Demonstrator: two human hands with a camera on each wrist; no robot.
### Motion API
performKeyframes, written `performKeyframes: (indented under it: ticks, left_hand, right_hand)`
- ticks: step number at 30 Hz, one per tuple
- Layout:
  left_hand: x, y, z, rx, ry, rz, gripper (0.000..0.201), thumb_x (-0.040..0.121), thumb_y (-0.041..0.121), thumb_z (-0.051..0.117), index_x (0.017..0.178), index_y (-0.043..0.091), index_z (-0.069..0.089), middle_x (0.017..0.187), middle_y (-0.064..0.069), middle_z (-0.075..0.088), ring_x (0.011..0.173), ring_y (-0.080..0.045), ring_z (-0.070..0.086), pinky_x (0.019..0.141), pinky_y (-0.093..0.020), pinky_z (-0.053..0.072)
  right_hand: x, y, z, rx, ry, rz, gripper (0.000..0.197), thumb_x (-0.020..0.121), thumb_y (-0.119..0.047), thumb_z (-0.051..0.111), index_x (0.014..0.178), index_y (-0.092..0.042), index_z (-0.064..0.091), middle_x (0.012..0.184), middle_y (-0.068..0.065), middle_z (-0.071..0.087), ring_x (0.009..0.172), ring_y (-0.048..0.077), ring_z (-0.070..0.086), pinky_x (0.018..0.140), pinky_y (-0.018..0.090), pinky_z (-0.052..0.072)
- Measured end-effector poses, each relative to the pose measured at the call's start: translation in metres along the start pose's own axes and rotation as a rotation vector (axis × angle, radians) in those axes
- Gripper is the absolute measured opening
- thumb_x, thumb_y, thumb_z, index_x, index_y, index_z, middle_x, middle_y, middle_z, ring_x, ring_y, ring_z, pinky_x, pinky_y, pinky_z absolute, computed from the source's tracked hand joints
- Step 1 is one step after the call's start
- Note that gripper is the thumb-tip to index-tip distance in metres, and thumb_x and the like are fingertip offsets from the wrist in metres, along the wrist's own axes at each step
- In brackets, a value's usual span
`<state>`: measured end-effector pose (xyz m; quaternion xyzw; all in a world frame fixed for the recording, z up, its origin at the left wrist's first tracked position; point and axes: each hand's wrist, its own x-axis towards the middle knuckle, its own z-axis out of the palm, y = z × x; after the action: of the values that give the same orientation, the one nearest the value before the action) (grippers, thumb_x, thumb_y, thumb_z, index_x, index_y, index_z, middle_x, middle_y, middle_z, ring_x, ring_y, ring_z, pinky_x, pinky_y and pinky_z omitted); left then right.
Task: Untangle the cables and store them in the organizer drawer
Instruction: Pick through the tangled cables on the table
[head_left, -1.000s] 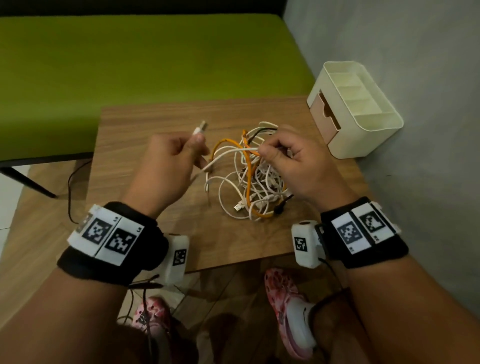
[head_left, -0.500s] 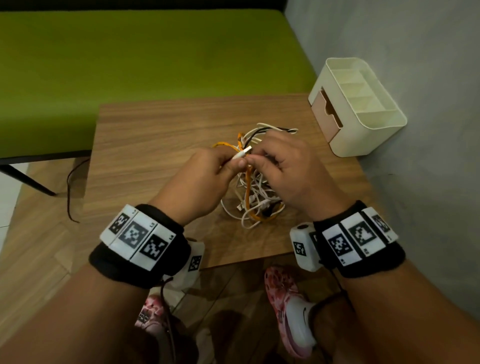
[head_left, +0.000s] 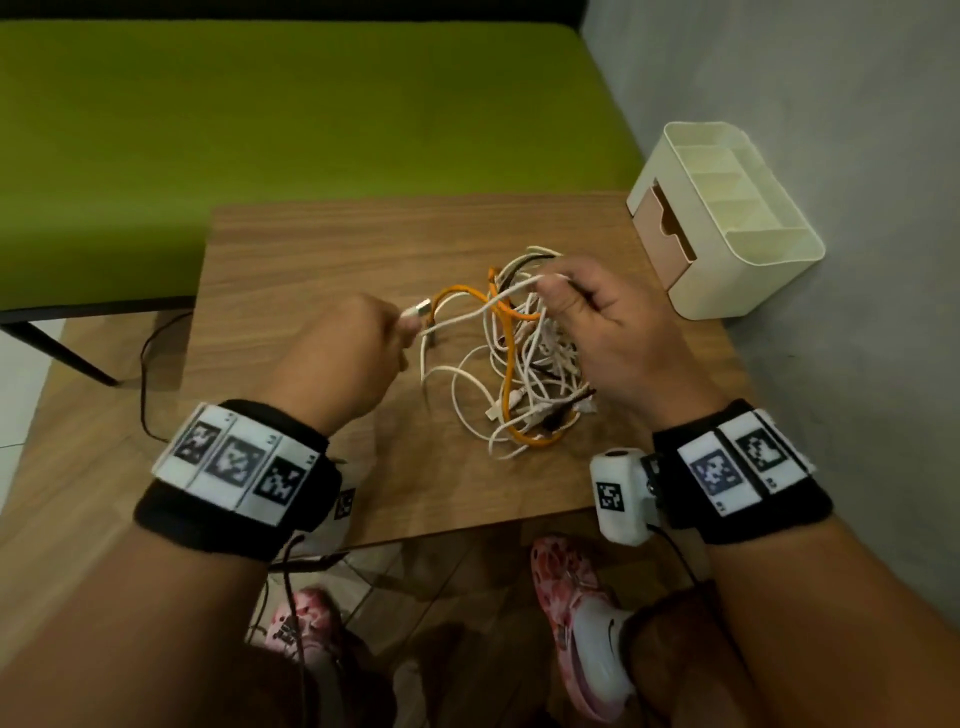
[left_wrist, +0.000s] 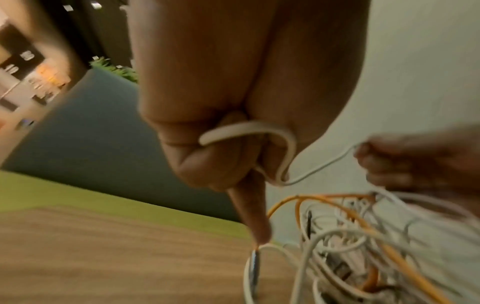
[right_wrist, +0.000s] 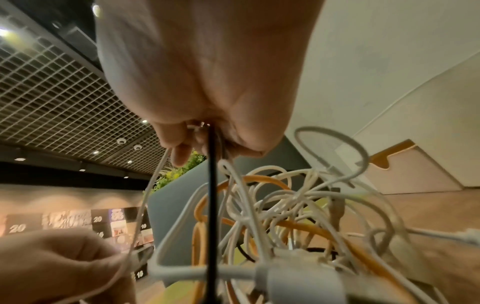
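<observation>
Above the tabletop (head_left: 311, 249) your left hand (head_left: 340, 358) and right hand (head_left: 608, 332), fingers pinched on one white cable (head_left: 467, 314), are mid-untangling; next, probably ease it clear of the orange cable (head_left: 506, 332).

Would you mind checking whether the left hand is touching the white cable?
Touching: the left wrist view shows the left hand gripping a loop of white cable.

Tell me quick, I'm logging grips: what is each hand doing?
Left hand: pinching the plug end of a white cable.
Right hand: gripping the same white cable.
</observation>
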<state>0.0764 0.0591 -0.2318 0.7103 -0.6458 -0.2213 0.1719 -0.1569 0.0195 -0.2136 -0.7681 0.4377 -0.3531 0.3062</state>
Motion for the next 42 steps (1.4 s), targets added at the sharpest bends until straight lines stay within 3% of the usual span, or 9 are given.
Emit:
performKeyframes:
  ticks: [3,6,11,15,22,29,33,38,42]
  left_hand:
    - [0.003,-0.001,0.001,0.137,0.227,0.011,0.035,0.101,0.037,0.043,0.078,0.015,0.057,0.068,-0.012,0.058,0.067,-0.038,0.059,0.055,-0.038,0.040]
    - [-0.007,0.022,-0.002,0.095,0.446,0.226,0.029,0.102,0.035,0.043,0.093,0.016,0.063,0.069,-0.013,0.062,0.060,-0.036,0.055,0.050,-0.034,0.029]
    - [-0.008,0.044,0.026,-0.211,0.081,0.280,0.027,0.101,0.033,0.046,0.083,0.018,0.060,0.068,0.008,0.058,0.068,-0.016,0.056,0.059,-0.037,0.040]
    - [-0.002,0.044,0.013,-0.363,0.024,0.332,0.030,0.100,0.029,0.049,0.072,0.026,0.058,0.052,0.017,0.055,0.050,0.004,0.048,0.049,-0.014,0.032]
    - [-0.010,0.033,-0.034,-1.122,0.124,0.173,0.035,0.093,0.034,0.044,0.066,0.024,0.063,0.052,0.008,0.049,0.041,-0.007,0.038,0.039,-0.021,0.032]
    - [-0.005,-0.008,-0.008,-0.124,0.146,0.137,0.032,0.101,0.028,0.049,0.081,0.011,0.067,0.059,0.000,0.055,0.054,-0.020,0.049,0.053,-0.033,0.032]
    - [-0.014,0.008,-0.016,-0.176,0.512,0.215,0.029,0.101,0.030,0.048,0.098,0.009,0.068,0.062,-0.001,0.053,0.059,-0.023,0.047,0.050,-0.028,0.030]
    - [-0.015,0.032,0.008,-0.216,0.064,0.285,0.021,0.100,0.032,0.047,0.094,0.023,0.064,0.074,0.006,0.066,0.068,-0.009,0.058,0.062,-0.034,0.043]
    - [-0.011,0.031,0.005,-0.339,0.105,0.297,0.024,0.097,0.038,0.045,0.078,0.028,0.057,0.062,0.006,0.056,0.053,-0.012,0.050,0.052,-0.036,0.036]
  right_hand:
    - [0.003,0.007,0.010,-0.174,-0.167,-0.074,0.019,0.099,-0.024,0.053,0.099,-0.017,0.070,0.081,-0.017,0.055,0.077,-0.002,0.052,0.073,0.018,0.040]
    - [0.003,0.014,0.020,-0.348,-0.248,-0.095,0.027,0.095,-0.033,0.048,0.100,-0.018,0.070,0.086,-0.016,0.054,0.086,0.008,0.056,0.087,0.047,0.046]
    - [0.003,0.006,0.021,-0.259,-0.179,-0.179,0.023,0.096,-0.025,0.048,0.091,-0.010,0.065,0.083,-0.006,0.057,0.078,0.011,0.052,0.075,0.037,0.045]
    - [0.004,0.003,0.014,-0.189,-0.158,-0.122,0.020,0.101,-0.024,0.049,0.095,-0.010,0.063,0.083,-0.002,0.059,0.075,0.009,0.052,0.065,0.021,0.039]
    - [0.006,0.014,0.008,-0.285,-0.252,0.025,0.023,0.105,-0.039,0.038,0.088,-0.031,0.050,0.075,-0.017,0.050,0.072,-0.008,0.046,0.080,0.035,0.032]
    - [0.011,0.006,0.010,-0.133,-0.008,-0.102,0.024,0.103,-0.024,0.050,0.102,-0.010,0.069,0.090,0.002,0.063,0.085,0.013,0.057,0.074,0.023,0.043]
    - [0.011,0.011,0.026,-0.325,-0.110,-0.196,0.030,0.097,-0.031,0.048,0.093,-0.009,0.069,0.085,-0.008,0.053,0.083,0.016,0.055,0.077,0.043,0.046]
    - [0.010,0.007,0.034,-0.310,-0.110,-0.263,0.019,0.096,-0.023,0.053,0.090,-0.011,0.066,0.085,-0.010,0.048,0.080,0.011,0.050,0.072,0.039,0.043]
    - [0.009,0.001,0.025,-0.195,-0.139,-0.196,0.025,0.101,-0.026,0.051,0.085,-0.010,0.061,0.080,-0.001,0.053,0.073,0.008,0.049,0.067,0.023,0.039]
